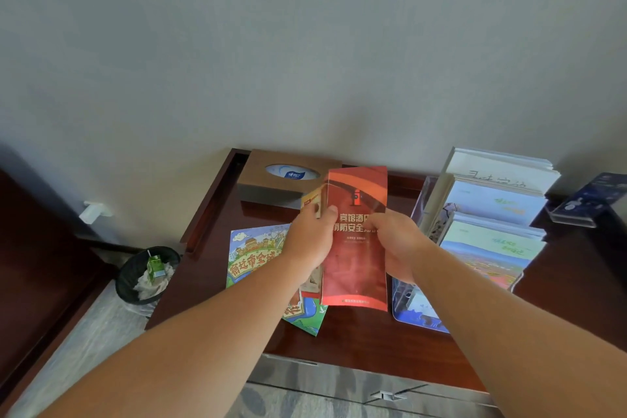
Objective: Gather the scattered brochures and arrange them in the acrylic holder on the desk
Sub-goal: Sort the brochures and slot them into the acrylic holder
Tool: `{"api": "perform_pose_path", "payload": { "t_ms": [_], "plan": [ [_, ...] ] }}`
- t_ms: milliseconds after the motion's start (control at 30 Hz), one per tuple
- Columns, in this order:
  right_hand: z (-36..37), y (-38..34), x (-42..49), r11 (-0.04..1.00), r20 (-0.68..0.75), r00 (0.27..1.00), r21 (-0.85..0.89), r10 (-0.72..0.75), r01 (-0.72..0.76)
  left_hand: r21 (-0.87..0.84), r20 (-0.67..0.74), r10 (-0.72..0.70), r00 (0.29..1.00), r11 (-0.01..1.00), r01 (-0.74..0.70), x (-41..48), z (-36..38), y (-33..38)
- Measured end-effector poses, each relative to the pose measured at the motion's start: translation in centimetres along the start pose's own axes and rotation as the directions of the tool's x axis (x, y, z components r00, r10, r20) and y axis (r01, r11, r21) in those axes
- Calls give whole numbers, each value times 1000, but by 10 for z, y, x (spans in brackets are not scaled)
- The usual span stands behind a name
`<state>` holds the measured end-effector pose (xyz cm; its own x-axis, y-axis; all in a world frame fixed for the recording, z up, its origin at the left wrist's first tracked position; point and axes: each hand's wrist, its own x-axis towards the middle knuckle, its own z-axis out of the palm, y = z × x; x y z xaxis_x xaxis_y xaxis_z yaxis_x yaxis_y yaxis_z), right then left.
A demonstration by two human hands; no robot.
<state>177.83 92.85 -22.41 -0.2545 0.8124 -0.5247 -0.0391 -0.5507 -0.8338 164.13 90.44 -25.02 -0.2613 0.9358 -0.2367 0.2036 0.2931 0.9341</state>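
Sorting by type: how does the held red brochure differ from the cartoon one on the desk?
The red brochure is lifted, gripped by the left hand and right hand; the cartoon brochure lies flat on the desk. The red brochure is narrow and mostly one colour; the cartoon brochure looks wider and multicoloured. Both carry large Chinese characters.

I'm looking at the red-orange glossy paper brochure [356,248]; it is showing pale cream lettering. The flat cartoon-printed paper brochure [252,254] is showing green, blue, yellow. The glossy reddish-brown wooden desk [356,339] is gleaming.
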Motion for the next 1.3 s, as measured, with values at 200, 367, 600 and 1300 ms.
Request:
{"api": "perform_pose_path", "payload": {
  "t_ms": [200,367,600,1300],
  "plan": [
    [10,8,7,938,-149,973,-325,-178,122,-130,-113,-64,992,990,49,0,-7,7],
    [2,11,15,968,-165,970,-209,-176,140,-169,-78,-38,996,985,24,0,-12,8],
    [-1,13,14,968,-180,963,-188,-201,166,80,-203,92,975,994,-77,-7,-11,11],
    [-66,-41,-48,868,-305,835,-357,-458,346,-115,84,228,970,969,-218,-12,33,91]
  ]
}}
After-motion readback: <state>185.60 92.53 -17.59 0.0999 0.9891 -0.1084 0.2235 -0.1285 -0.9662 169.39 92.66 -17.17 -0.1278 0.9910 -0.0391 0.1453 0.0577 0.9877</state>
